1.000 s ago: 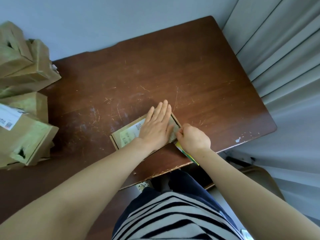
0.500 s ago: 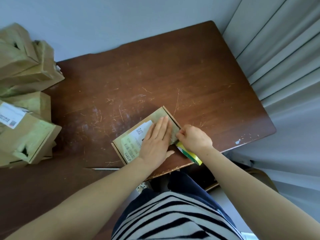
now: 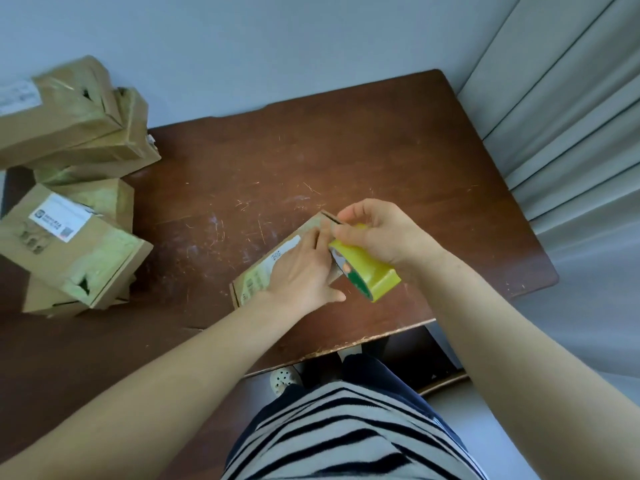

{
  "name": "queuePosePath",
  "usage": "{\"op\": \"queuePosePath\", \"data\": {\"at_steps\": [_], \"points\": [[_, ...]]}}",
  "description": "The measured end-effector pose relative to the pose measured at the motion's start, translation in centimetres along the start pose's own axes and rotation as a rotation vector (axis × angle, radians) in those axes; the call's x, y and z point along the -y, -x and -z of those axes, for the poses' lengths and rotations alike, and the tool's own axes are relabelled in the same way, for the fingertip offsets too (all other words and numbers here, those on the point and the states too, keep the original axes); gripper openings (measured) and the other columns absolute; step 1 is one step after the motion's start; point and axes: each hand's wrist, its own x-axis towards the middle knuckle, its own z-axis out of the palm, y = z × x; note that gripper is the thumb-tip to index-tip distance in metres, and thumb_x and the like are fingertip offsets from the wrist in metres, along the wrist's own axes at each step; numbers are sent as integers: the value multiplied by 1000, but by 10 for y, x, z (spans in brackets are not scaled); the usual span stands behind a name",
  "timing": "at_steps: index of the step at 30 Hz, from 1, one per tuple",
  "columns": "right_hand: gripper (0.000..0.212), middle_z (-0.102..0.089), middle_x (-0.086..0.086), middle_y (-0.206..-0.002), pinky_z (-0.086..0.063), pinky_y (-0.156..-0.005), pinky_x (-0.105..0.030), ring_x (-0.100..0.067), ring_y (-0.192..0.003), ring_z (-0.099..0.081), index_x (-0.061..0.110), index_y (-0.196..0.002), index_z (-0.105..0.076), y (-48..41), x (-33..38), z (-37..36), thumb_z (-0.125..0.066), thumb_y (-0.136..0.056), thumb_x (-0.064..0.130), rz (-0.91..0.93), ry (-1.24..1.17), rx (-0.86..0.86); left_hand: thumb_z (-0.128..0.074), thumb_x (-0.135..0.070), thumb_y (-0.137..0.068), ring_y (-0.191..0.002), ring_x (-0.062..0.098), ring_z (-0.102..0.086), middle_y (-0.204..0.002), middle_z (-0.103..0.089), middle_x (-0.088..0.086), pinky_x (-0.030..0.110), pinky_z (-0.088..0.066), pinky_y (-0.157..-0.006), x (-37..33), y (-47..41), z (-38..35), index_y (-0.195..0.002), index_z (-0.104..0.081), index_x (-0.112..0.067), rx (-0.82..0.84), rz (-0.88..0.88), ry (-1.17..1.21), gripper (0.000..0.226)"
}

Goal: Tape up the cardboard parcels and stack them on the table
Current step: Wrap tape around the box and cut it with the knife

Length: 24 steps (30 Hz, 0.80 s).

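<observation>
Parcel (image 3: 258, 284) is pinned flat by left hand (image 3: 301, 271), fingers straight, to steady it; tape roll (image 3: 369, 273) is gripped in right hand (image 3: 381, 233) at parcel's right edge, for sealing.

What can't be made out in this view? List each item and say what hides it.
- Head view: the left hand covers most of the flat parcel, hiding its seam.
- Head view: the right hand hides where the tape leaves the yellow tape roll.
- Head view: print on the shipping label at the left is too small to read.
- Head view: the top stacked parcel is cut off by the left edge.
</observation>
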Motion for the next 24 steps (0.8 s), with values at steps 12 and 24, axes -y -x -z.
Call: {"op": "queuePosePath", "data": {"at_steps": [12,24], "points": [[24,-68,-6,-82,-50,-45,-27,-22,-49,-65,23,-96,-49,21,-34,0,-69,-85,18,46,-30,-103,-74,-33,-69,-85,22,-59,-91,-58,-5,29,-39,-58,26,-25,23,-109,-53,-19,176,-74,199,47],[28,-67,3,-87,-50,-65,-27,-13,-73,-64,30,-99,-63,-30,6,0,-67,-72,23,143,-189,-45,-73,-32,-81,-112,1,-52,-118,-58,-22,19,-36,-89,68,-46,32,-121,-55,-39,335,57,890,45]]}}
